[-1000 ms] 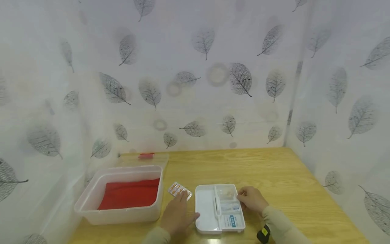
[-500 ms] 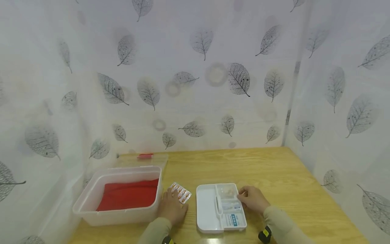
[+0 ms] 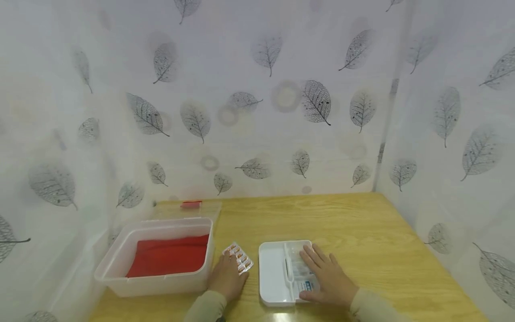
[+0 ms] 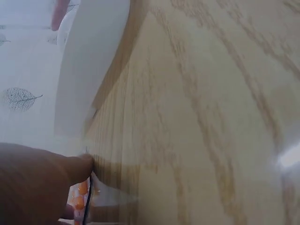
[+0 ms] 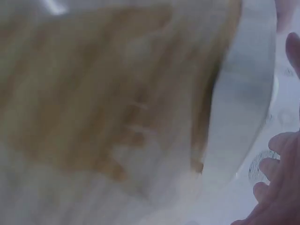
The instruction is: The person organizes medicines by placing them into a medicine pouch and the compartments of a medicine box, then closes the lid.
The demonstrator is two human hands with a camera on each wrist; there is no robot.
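A silver blister pack of orange capsules (image 3: 242,260) lies on the table between the two boxes. My left hand (image 3: 227,278) holds it at its near left edge; in the left wrist view the thumb (image 4: 77,168) meets the end of the pack. Right of it stands a white divided pill box (image 3: 274,275) with small packets in its right-hand compartments, including a blue-and-white packet (image 3: 306,286). My right hand (image 3: 331,281) lies with straight, spread fingers over those compartments, partly hiding them. Whether its fingers touch the contents or a clear cover, I cannot tell.
A translucent plastic tub (image 3: 161,282) holding red cloth (image 3: 169,257) stands at the left. Behind it lies a clear lid (image 3: 209,209) with a red clip (image 3: 191,204). Leaf-patterned sheeting (image 3: 261,134) encloses the wooden table (image 3: 314,214) at the back and sides.
My left hand left the pill box's left side, moved left to the blister pack and turned it slightly. My right hand went from the box's right edge to spread over its compartments.
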